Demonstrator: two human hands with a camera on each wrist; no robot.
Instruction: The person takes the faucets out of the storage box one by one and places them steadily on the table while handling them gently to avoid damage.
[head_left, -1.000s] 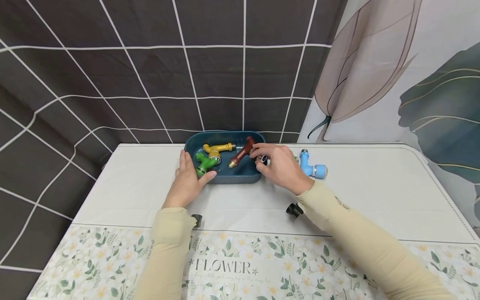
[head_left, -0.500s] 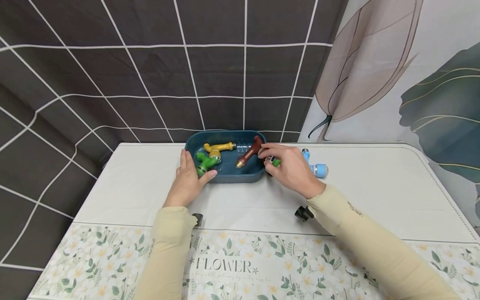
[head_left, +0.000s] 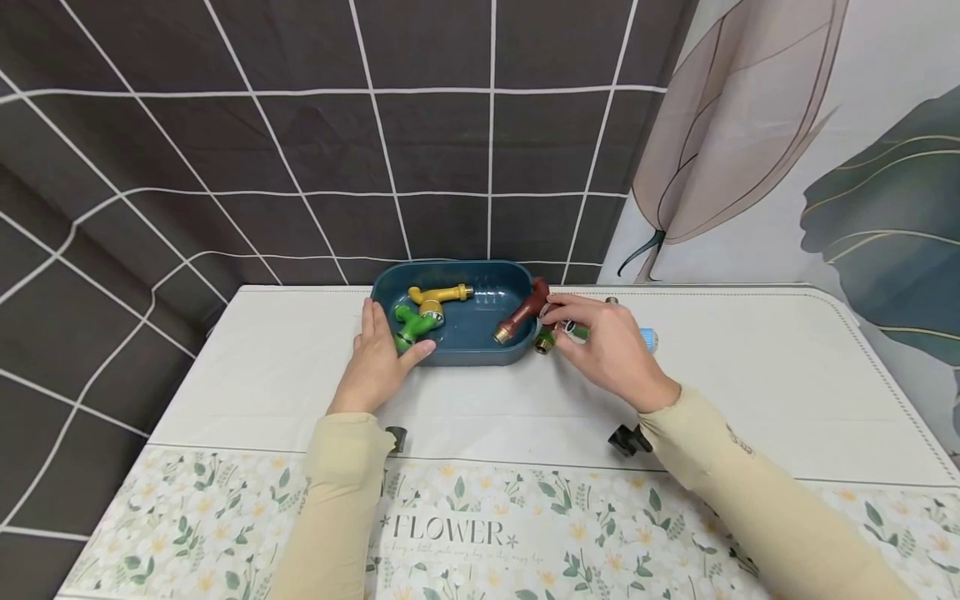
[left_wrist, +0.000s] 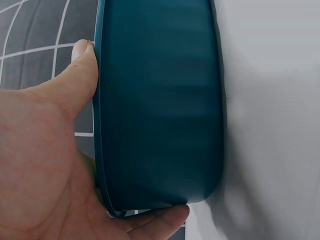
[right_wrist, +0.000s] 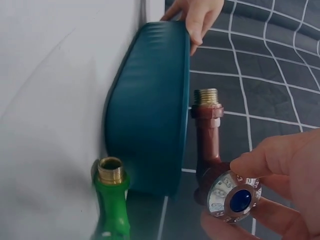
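Observation:
My left hand [head_left: 372, 367] holds the left front corner of a dark blue oblong basin [head_left: 468, 357]. In the left wrist view its thumb lies on the rim and its fingers reach round the end wall. My right hand [head_left: 611, 354] pinches a red faucet [right_wrist: 208, 137] by its round silver knob [right_wrist: 220, 200] with a blue centre. This faucet overlaps the basin's right rim in the head view, its brass threaded end pointing toward the front left. Inside the basin lie a yellow faucet [head_left: 446, 294] and a green Y-shaped faucet [head_left: 409, 328].
Right outside the basin, another green faucet [right_wrist: 115, 200] with a brass threaded end rests on the white table. A light blue faucet [head_left: 649, 338] is mostly hidden behind my right hand. Behind the table hangs a dark gridded cloth [head_left: 427, 150].
My right hand has moved right with the red faucet, from over the basin to its right rim. The second green faucet came partly into view. My left hand stays on the basin.

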